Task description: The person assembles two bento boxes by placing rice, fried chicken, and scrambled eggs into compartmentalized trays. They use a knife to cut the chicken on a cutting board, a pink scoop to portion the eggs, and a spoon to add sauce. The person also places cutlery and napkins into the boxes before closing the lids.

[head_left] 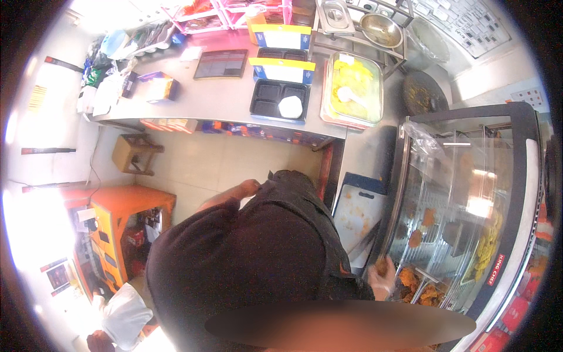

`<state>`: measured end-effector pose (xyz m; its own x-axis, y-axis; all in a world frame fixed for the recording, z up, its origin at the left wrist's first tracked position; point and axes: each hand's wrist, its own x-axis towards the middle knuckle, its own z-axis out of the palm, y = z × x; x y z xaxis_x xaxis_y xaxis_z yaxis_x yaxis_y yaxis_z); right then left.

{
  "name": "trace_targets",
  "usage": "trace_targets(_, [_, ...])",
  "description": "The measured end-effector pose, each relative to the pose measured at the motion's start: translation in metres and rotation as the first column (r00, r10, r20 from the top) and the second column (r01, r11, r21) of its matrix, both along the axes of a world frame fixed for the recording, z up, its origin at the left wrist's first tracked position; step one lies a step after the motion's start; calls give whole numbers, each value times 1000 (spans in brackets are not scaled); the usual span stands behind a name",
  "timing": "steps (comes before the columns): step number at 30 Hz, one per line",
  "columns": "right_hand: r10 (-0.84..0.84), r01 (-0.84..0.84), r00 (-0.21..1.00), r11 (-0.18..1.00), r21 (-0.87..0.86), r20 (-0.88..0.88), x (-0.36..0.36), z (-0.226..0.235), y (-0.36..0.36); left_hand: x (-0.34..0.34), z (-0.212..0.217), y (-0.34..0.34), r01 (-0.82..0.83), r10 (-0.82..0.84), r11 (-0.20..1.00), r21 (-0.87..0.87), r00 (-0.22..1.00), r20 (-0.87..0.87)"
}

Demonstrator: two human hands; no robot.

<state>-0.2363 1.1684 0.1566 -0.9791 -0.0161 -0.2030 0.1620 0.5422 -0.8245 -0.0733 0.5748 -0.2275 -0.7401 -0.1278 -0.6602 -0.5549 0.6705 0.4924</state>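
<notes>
At the near end of the glass display case (516,193), my right hand (382,283) is closed round a small brown piece of fried food (382,267). Its fingers look covered by a clear glove. Close beside it in the case lies a heap of fried chicken (419,287). My left hand (250,187) is in front of my body, its fingers curled in. A bit of white shows below that hand; what it holds, if anything, is hidden. My dark shirt covers the middle of the view.
Ahead, the steel counter (182,105) carries a black compartment tray (280,100) with a white round item, a tub of yellow food (352,88) and a tablet (220,63). A white cutting board (359,208) lies beside the case. Another person's white sleeve (126,314) shows near an orange cabinet (129,205).
</notes>
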Motion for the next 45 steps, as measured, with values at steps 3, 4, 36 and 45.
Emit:
trace_targets(3, [318, -243, 935, 895, 374, -154, -42, -64, -71, -6, -17, -7, 182, -183, 983, -35, 981, -57])
trace_targets(4, [362, -273, 920, 867, 416, -151, -57, -83, -90, -7, -28, -7, -2, 2, 1000, 22, 1000, -12])
trace_targets(36, [486, -404, 871, 616, 676, 78, -153, -186, -149, 28, -59, -14, -89, 92, 995, 35, 991, -96])
trace_targets(45, [559, -318, 786, 732, 602, -264, -143, -145, -189, 1, -14, -26, -481, 464, 847, 226, 877, 126])
